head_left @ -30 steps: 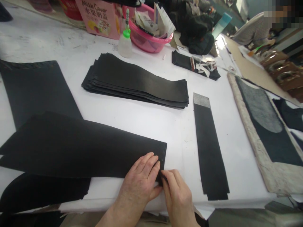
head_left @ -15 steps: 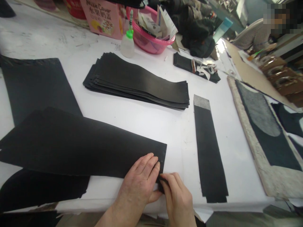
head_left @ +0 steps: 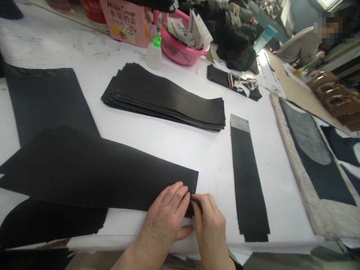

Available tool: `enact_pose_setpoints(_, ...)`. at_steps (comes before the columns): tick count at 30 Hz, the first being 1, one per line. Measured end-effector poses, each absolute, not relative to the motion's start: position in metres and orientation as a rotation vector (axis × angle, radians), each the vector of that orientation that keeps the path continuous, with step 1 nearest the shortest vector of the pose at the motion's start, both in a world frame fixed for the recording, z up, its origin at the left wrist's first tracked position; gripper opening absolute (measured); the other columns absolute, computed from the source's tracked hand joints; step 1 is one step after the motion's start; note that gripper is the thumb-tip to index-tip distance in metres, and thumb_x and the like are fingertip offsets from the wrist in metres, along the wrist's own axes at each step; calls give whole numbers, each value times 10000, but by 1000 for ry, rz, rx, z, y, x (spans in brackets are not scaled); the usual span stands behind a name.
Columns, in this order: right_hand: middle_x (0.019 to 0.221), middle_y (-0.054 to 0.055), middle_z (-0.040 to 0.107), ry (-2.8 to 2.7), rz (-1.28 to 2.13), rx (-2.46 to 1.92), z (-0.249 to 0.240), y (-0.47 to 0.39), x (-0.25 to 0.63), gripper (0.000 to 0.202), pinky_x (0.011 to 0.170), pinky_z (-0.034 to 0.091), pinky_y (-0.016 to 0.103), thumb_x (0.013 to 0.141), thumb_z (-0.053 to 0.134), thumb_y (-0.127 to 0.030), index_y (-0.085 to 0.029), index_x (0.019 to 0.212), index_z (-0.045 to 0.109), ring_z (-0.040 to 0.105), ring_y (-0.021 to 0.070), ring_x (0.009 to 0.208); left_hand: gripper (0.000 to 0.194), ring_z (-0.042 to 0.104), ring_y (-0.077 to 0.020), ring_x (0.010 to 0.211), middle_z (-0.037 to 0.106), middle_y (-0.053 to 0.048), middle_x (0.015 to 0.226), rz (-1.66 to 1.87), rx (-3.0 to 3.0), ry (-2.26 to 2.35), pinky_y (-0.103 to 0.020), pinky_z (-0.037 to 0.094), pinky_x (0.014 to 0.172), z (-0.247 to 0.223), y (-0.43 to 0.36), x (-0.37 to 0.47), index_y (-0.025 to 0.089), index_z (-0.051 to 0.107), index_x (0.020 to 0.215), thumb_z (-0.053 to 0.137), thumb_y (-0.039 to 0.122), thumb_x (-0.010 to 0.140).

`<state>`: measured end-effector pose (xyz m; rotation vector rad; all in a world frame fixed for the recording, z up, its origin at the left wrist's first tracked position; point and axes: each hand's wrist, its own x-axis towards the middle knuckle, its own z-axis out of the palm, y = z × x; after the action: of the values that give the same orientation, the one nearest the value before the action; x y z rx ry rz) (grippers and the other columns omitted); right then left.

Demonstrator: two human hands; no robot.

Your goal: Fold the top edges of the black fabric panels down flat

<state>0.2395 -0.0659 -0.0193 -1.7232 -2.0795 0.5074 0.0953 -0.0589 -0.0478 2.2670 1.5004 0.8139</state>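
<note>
A long black piece (head_left: 112,172) lies across the white table, its narrow end near the front middle. My left hand (head_left: 168,213) rests on that end with the fingers extended and the thumb apart, pressing on the surface. Close beside it, my right hand (head_left: 209,221) pinches the edge of the black piece between thumb and fingers, where a bit appears folded up. The fingertips of both hands nearly touch. Beyond them lies a stack of black strips (head_left: 168,99). To the right is a single black strip (head_left: 249,180) with a grey end.
Other black pieces (head_left: 53,101) lie at the left. At the back stand a pink box (head_left: 126,22), a glue bottle (head_left: 154,54) with a green cap and a pink basket (head_left: 182,54). A pale board (head_left: 306,187) lies at the right. A person (head_left: 300,47) is at the far right.
My right hand has moved slightly up along the end of the black piece, and the edge it pinches has shifted with it. My left hand stays in place.
</note>
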Motion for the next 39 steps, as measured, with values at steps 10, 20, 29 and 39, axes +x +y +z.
enact_pose_setpoints(10, 769, 16, 608, -2054, 418, -1695, -28, -49, 242, 221, 596, 497, 244, 1001, 389, -228, -217, 906, 588, 626, 149, 658, 455, 572, -264, 1161, 667, -90, 1174, 947, 2286, 1522, -390, 478, 996, -56, -59, 97, 144, 652, 1067, 695, 468, 751)
enact_pose_setpoints(20, 744, 19, 614, -2081, 357, -1651, -31, -50, 242, 272, 575, 502, 231, 1021, 353, -270, -218, 908, 595, 635, 144, 637, 392, 584, -248, 1149, 679, -67, 1147, 1037, 2253, 1522, -364, 490, 996, -59, -59, 99, 160, 667, 1044, 667, 456, 786)
enact_pose_setpoints(29, 727, 14, 622, -2046, 282, -1645, -31, -43, 242, 275, 533, 491, 224, 1020, 357, -284, -224, 902, 598, 636, 142, 603, 383, 581, -231, 1150, 680, -55, 1153, 989, 2333, 1512, -340, 489, 987, -56, -58, 95, 172, 657, 1068, 669, 438, 793)
enact_pose_setpoints(39, 729, 21, 606, -2086, 234, -1688, -27, -28, 239, 302, 543, 479, 254, 1024, 330, -289, -210, 899, 593, 622, 155, 601, 388, 557, -231, 1174, 665, -53, 1171, 1011, 2278, 1543, -344, 459, 1016, -62, -61, 100, 178, 641, 1075, 684, 428, 781)
